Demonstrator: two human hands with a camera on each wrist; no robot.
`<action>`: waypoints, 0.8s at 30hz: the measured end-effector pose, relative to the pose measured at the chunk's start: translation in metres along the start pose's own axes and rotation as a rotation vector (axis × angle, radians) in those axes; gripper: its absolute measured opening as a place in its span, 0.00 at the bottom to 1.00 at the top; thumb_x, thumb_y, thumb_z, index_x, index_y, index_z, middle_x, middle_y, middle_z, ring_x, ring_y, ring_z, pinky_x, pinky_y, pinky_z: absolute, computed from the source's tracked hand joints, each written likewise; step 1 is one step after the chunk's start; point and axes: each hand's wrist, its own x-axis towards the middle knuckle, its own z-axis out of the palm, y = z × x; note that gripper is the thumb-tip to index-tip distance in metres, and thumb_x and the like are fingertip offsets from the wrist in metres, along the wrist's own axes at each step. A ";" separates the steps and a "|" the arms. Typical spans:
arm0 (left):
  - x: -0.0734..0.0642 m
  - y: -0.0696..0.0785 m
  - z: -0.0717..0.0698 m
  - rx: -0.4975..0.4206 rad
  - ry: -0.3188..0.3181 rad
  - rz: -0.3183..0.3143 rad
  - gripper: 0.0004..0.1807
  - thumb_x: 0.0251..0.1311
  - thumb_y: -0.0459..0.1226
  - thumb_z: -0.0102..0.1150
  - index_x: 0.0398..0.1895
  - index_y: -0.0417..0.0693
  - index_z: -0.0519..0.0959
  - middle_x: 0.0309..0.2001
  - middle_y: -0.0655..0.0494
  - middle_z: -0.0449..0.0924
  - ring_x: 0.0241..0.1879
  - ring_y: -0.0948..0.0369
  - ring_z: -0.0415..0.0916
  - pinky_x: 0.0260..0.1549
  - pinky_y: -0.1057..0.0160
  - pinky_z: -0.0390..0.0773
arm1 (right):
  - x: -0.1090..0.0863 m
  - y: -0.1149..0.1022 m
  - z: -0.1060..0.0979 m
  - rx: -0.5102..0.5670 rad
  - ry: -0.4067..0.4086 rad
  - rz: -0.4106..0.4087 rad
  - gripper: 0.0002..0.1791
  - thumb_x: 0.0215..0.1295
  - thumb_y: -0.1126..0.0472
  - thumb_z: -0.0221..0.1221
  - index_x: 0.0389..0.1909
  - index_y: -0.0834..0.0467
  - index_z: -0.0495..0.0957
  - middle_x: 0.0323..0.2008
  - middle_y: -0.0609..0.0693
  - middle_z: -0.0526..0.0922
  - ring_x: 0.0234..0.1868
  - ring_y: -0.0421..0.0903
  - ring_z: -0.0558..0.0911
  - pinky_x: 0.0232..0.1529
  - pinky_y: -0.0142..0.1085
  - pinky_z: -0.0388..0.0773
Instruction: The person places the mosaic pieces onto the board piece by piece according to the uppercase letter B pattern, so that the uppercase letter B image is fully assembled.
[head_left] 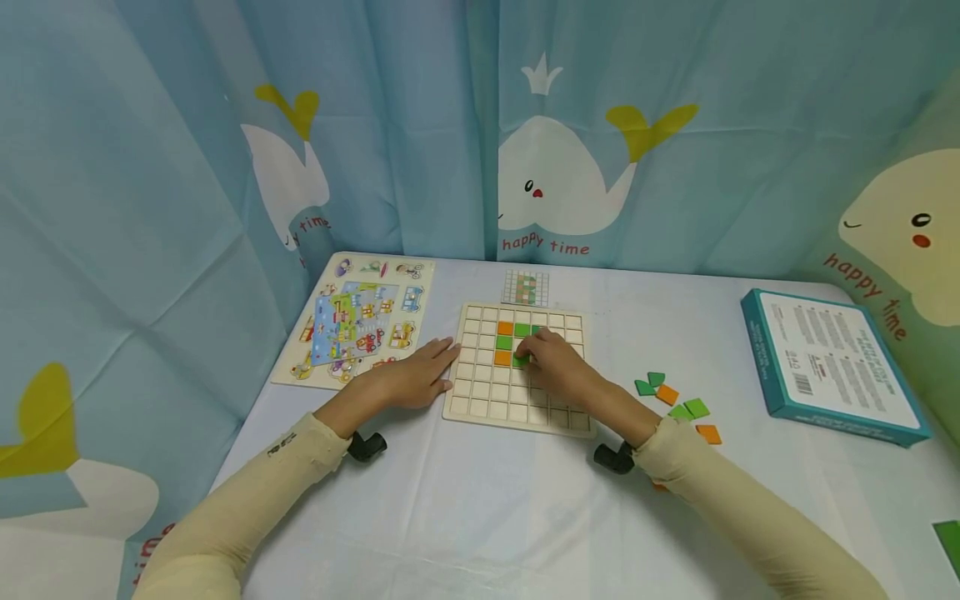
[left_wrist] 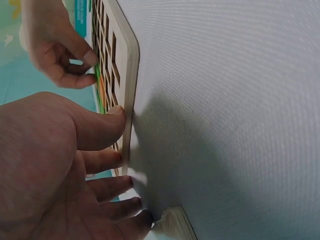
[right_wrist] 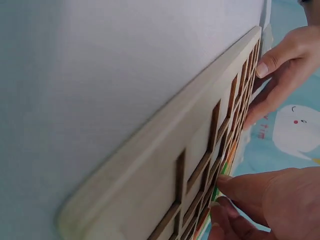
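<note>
A pale wooden grid board [head_left: 480,388] lies flat on the table. Orange tiles [head_left: 502,358] and green tiles [head_left: 504,342] fill a few squares near its middle. My right hand [head_left: 561,368] is over these squares, thumb and fingertips pinching a green tile [right_wrist: 215,192] at the board's surface; the fingers partly cover it and neighbouring tiles. My left hand [head_left: 415,377] lies at the board's left edge, its thumb [left_wrist: 102,127] touching the rim and its other fingers extended. A small card [head_left: 526,288] printed with a coloured grid lies just behind the board.
Loose green tiles [head_left: 696,407] and orange tiles [head_left: 667,394] lie right of the board, some near the right sleeve. A teal box [head_left: 840,358] stands farther right. At left lies a picture puzzle board [head_left: 300,371] with a card on it. Whale-printed curtains [head_left: 435,125] enclose the table.
</note>
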 end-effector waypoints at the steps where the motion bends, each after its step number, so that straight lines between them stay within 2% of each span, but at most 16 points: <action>1: 0.000 0.000 0.000 0.003 -0.002 0.000 0.37 0.84 0.43 0.44 0.86 0.39 0.45 0.86 0.40 0.40 0.85 0.44 0.38 0.82 0.46 0.48 | -0.001 0.001 -0.001 0.003 0.000 -0.003 0.11 0.70 0.74 0.64 0.51 0.67 0.84 0.48 0.60 0.81 0.48 0.53 0.79 0.52 0.45 0.83; 5: 0.001 -0.001 0.000 0.008 0.000 0.002 0.37 0.84 0.43 0.44 0.86 0.39 0.45 0.86 0.39 0.40 0.85 0.44 0.38 0.82 0.46 0.48 | -0.008 0.006 -0.009 0.017 -0.004 -0.025 0.12 0.71 0.72 0.65 0.53 0.67 0.85 0.49 0.60 0.81 0.49 0.54 0.79 0.53 0.47 0.82; 8: 0.001 -0.001 0.000 0.009 0.004 0.003 0.37 0.84 0.43 0.44 0.86 0.39 0.46 0.86 0.39 0.41 0.85 0.44 0.38 0.82 0.46 0.49 | -0.018 0.014 -0.021 0.009 -0.005 -0.001 0.12 0.71 0.72 0.64 0.53 0.66 0.85 0.51 0.61 0.80 0.52 0.58 0.79 0.55 0.53 0.81; 12: 0.001 -0.001 0.000 0.008 0.000 -0.004 0.37 0.85 0.43 0.43 0.86 0.39 0.45 0.86 0.40 0.40 0.85 0.44 0.38 0.82 0.46 0.48 | -0.034 0.029 -0.041 -0.042 -0.032 0.113 0.13 0.72 0.70 0.64 0.56 0.65 0.82 0.56 0.65 0.78 0.57 0.62 0.78 0.58 0.61 0.75; 17: 0.000 -0.002 0.001 -0.003 -0.009 -0.008 0.37 0.85 0.43 0.43 0.86 0.40 0.44 0.86 0.40 0.39 0.85 0.45 0.36 0.82 0.46 0.48 | -0.062 0.058 -0.067 -0.076 -0.088 0.243 0.14 0.73 0.69 0.63 0.56 0.65 0.79 0.57 0.69 0.76 0.57 0.66 0.76 0.56 0.64 0.74; 21: 0.000 -0.002 0.001 -0.008 -0.005 0.002 0.37 0.85 0.43 0.43 0.86 0.39 0.45 0.86 0.40 0.39 0.85 0.44 0.37 0.82 0.46 0.48 | -0.086 0.085 -0.087 -0.048 -0.150 0.338 0.16 0.74 0.65 0.62 0.60 0.64 0.77 0.59 0.71 0.75 0.57 0.69 0.73 0.54 0.69 0.71; 24: 0.000 -0.001 0.001 -0.008 -0.002 0.002 0.37 0.85 0.43 0.43 0.86 0.39 0.45 0.86 0.39 0.39 0.85 0.43 0.37 0.82 0.46 0.48 | -0.098 0.100 -0.097 0.000 -0.181 0.354 0.16 0.75 0.64 0.61 0.60 0.64 0.77 0.58 0.71 0.75 0.57 0.68 0.73 0.54 0.69 0.73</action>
